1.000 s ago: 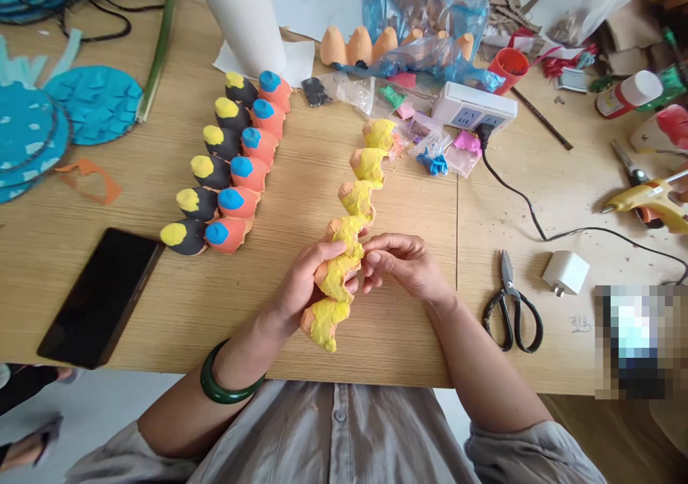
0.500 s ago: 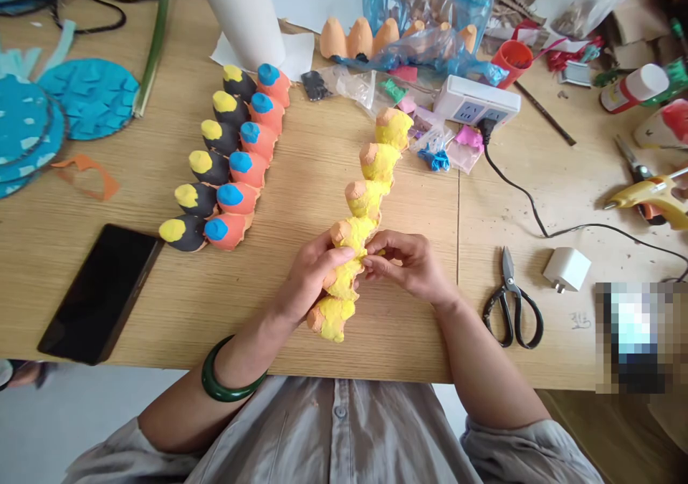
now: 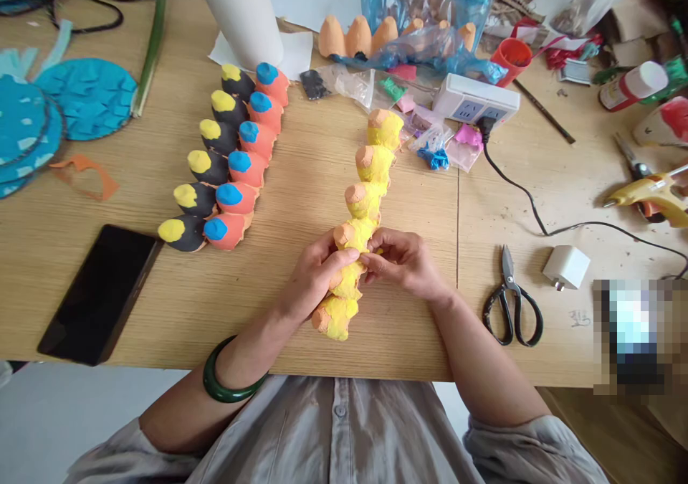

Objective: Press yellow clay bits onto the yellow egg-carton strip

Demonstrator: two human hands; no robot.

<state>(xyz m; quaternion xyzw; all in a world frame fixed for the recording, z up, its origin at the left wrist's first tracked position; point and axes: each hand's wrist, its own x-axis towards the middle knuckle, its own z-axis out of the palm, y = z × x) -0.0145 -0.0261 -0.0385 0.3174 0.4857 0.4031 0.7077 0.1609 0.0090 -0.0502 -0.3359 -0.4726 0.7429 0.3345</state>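
Observation:
A strip of egg-carton cups [image 3: 366, 198] stands up at a slant in front of me, coated in yellow clay, with bare orange tips on its left side. My left hand [image 3: 314, 272] is closed around its lower part, thumb lying across the front. On the other side, the fingers of my right hand [image 3: 400, 262] are pinched together against the strip's right edge. A bit of yellow clay shows between them; the fingertips are partly hidden. To the left lie two finished-looking carton strips, one black with yellow tips [image 3: 201, 161] and one coral with blue tips [image 3: 247, 165].
A black phone [image 3: 99, 294] lies at left, scissors [image 3: 510, 301] and a white charger plug [image 3: 567, 267] at right. Behind are a power strip [image 3: 476, 99], its cord, clay packets [image 3: 433, 155], a white roll [image 3: 239, 18] and a red cup [image 3: 510, 61]. A glue gun [image 3: 648, 193] lies far right.
The strip's upper end has tipped slightly left and its lower end has shifted a little right. My right fingers have closed in nearer to my left thumb.

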